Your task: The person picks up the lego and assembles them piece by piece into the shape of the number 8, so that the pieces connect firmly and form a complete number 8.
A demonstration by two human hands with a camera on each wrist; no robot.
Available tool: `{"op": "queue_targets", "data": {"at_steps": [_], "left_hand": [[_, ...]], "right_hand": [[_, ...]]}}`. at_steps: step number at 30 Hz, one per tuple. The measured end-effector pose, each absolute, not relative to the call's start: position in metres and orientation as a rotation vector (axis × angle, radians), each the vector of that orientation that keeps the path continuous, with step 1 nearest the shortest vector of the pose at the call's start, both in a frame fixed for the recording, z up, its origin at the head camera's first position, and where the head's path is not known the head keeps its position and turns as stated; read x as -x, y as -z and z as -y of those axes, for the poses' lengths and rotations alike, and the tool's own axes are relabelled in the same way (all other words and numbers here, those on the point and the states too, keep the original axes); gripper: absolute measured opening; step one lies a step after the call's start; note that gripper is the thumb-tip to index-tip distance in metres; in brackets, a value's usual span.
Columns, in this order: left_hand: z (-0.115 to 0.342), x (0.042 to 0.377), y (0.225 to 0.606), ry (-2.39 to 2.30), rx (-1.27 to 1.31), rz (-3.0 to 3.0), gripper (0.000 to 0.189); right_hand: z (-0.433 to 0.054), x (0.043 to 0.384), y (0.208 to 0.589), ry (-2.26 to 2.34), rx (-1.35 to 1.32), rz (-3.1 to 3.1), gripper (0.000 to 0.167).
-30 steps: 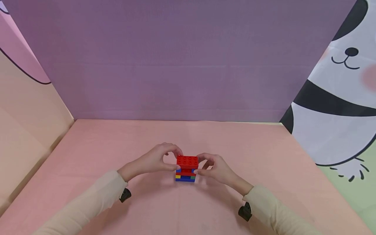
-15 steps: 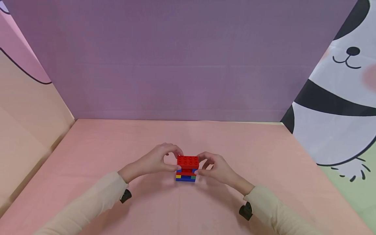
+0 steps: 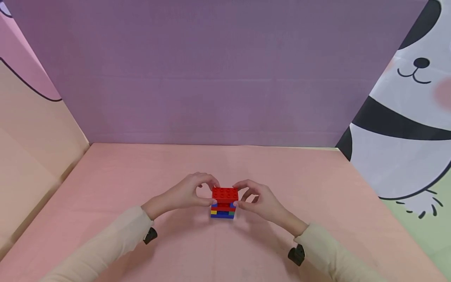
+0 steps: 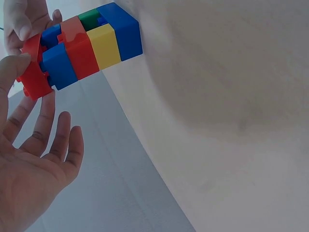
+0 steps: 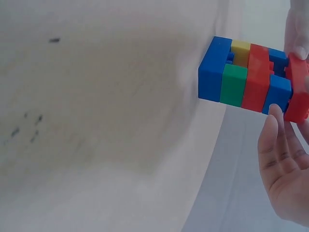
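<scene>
A toy-brick stack stands upright at the middle front in the head view. At its base lies a long blue brick (image 4: pixel 126 36). Above that sit a yellow brick (image 4: pixel 105 47) and a green brick (image 5: pixel 233 85), then a red brick (image 4: pixel 84 55). Two blue bricks (image 5: pixel 277 92) make the layer over it. The top red brick (image 3: pixel 224 193) shows a narrow gap beneath, with studs visible. My left hand (image 3: pixel 190 190) pinches that brick's left end, thumb in front and fingers behind. At the right end my right hand (image 3: pixel 260 199) pinches it likewise.
The stack stands on a pink table (image 3: pixel 148 164). A purple panel (image 3: pixel 211 78) rises behind, a beige panel (image 3: pixel 31 149) at left and a panda-printed panel (image 3: pixel 401 164) at right. Dark wrist cameras (image 3: pixel 296 254) hang under both sleeves.
My right hand has shifted slightly upward along the stack's right side, its index finger now over the back right corner. My left hand and the stack have barely moved.
</scene>
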State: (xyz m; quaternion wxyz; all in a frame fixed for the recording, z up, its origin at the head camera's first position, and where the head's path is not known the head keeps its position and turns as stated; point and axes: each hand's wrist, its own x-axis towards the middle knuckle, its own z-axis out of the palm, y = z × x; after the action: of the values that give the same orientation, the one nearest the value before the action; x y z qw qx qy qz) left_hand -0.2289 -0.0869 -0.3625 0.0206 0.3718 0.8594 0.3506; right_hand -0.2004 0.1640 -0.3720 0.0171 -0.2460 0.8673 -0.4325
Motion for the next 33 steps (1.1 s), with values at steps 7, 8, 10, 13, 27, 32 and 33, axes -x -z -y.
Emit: {"op": "queue_targets", "data": {"at_steps": [7,8,10,13,27,32,33], "left_hand": [[0.087,0.229,0.363,-1.090,-1.152,-2.659,0.036],[0.087,0.229,0.363,-1.088,-1.154,-2.662,0.036],[0.087,0.229,0.363,-1.085,-1.157,-2.667,0.035],[0.087,0.229,0.364,-1.087,-1.157,-2.670,0.036],[0.087,0.230,0.366,-1.147,-1.131,-2.632,0.036],[0.088,0.231,0.367,-1.170,-1.125,-2.612,0.033],[0.088,0.230,0.367,-1.174,-1.126,-2.608,0.032]], "right_hand": [[-0.155,0.186,0.351,1.356,0.746,-2.708,0.038],[-0.154,0.183,0.347,1.357,0.746,-2.706,0.037],[-0.152,0.180,0.341,1.356,0.741,-2.702,0.035],[-0.151,0.178,0.339,1.355,0.739,-2.700,0.034],[-0.155,0.185,0.349,1.383,0.726,-2.676,0.034],[-0.158,0.193,0.362,1.385,0.699,-2.685,0.035],[-0.158,0.195,0.366,1.383,0.701,-2.685,0.035]]}}
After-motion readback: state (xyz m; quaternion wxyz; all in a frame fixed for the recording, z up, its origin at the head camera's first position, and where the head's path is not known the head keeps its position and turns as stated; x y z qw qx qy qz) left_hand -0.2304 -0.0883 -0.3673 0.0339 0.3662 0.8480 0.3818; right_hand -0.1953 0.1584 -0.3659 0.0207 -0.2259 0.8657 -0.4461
